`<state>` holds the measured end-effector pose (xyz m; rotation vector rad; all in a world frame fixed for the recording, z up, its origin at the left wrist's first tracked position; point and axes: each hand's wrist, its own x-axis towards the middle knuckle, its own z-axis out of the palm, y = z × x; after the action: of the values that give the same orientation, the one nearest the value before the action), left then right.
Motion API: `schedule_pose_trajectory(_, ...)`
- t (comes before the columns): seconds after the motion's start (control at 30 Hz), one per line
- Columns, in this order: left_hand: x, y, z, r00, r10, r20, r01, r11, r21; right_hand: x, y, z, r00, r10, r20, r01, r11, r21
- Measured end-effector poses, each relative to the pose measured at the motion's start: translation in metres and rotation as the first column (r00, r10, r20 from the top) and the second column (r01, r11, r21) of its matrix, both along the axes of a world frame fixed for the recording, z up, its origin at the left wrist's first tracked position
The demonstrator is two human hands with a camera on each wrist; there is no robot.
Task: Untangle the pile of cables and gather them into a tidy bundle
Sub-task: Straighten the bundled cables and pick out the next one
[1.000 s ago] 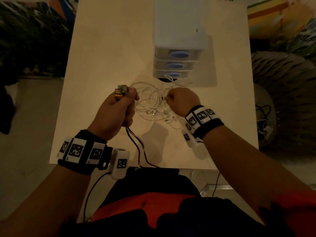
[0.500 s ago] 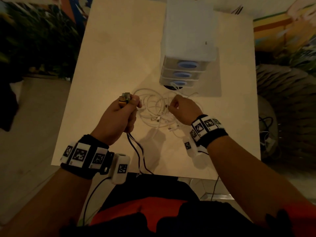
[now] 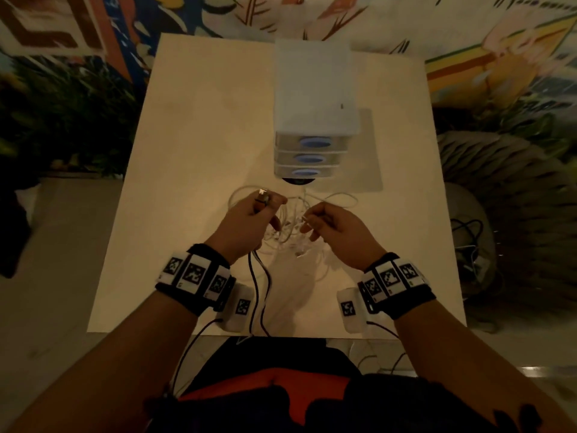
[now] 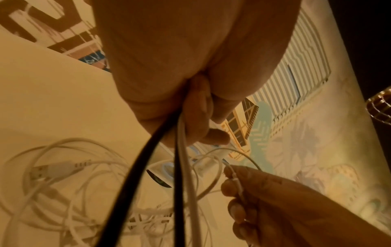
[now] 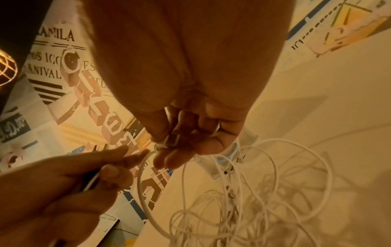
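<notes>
A tangled pile of white cables (image 3: 288,242) lies on the table (image 3: 193,151) between my hands. My left hand (image 3: 265,209) grips several plug ends (image 3: 263,195) above its fist; a black cable (image 4: 131,183) and a white cable (image 4: 183,167) hang from it over the table's near edge. My right hand (image 3: 309,220) pinches the plug (image 5: 172,140) of a white cable just above the pile, and its cord (image 5: 140,180) loops down into the tangle. A loose USB plug (image 4: 42,170) rests in the pile.
A white three-drawer unit (image 3: 312,104) with blue oval handles stands just behind the pile, on a mat (image 3: 370,157). Bare tabletop lies to the left. Dark cables (image 3: 465,232) lie on the floor to the right of the table.
My right hand has come off the pile and lifted a white cable end towards the left hand. The hands are closer together. My head has tilted up, so more of the table shows.
</notes>
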<state>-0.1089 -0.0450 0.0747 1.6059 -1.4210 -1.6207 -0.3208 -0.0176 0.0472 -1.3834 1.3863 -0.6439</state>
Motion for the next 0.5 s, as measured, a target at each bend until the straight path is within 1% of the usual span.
schedule_pose_trajectory(0.1, -0.016, -0.001, -0.002, 0.98, -0.13, 0.151, 0.142, 0.987, -0.069, 0.0, 0.004, -0.003, 1.0, -0.015, -0.009, 0.015, 1.0, 0.003)
schedule_pose_trajectory(0.13, -0.019, -0.003, -0.004, 0.968, -0.153, 0.201, 0.175, 0.98, -0.098, -0.001, 0.005, -0.004, 1.0, -0.03, -0.007, 0.03, 1.0, 0.004)
schedule_pose_trajectory(0.2, -0.018, -0.007, -0.008, 0.957, -0.153, 0.248, 0.185, 0.976, -0.113, -0.005, 0.006, -0.006, 0.998, -0.067, 0.001, 0.067, 0.998, 0.0)
schedule_pose_trajectory(0.3, -0.014, -0.015, -0.016, 0.966, -0.091, 0.24, 0.101, 0.994, -0.028, -0.013, 0.008, -0.008, 0.995, -0.095, 0.035, 0.095, 0.995, 0.011)
schedule_pose_trajectory(0.37, -0.015, -0.02, -0.02, 0.982, -0.029, 0.184, 0.013, 0.996, 0.085, -0.014, 0.009, -0.011, 0.996, -0.08, 0.039, 0.08, 0.997, 0.013)
schedule_pose_trajectory(0.4, -0.017, -0.021, -0.022, 0.989, -0.01, 0.144, -0.009, 0.991, 0.132, -0.012, 0.01, -0.014, 0.997, -0.07, 0.038, 0.07, 0.997, 0.012)
schedule_pose_trajectory(0.43, -0.019, -0.021, -0.023, 0.994, -0.008, 0.112, -0.01, 0.988, 0.156, -0.009, 0.01, -0.017, 0.997, -0.065, 0.038, 0.064, 0.998, 0.012)
schedule_pose_trajectory(0.5, -0.022, -0.02, -0.025, 0.996, -0.022, 0.084, 0.009, 0.988, 0.153, -0.002, 0.01, -0.024, 0.999, -0.043, 0.008, 0.043, 0.999, 0.015)
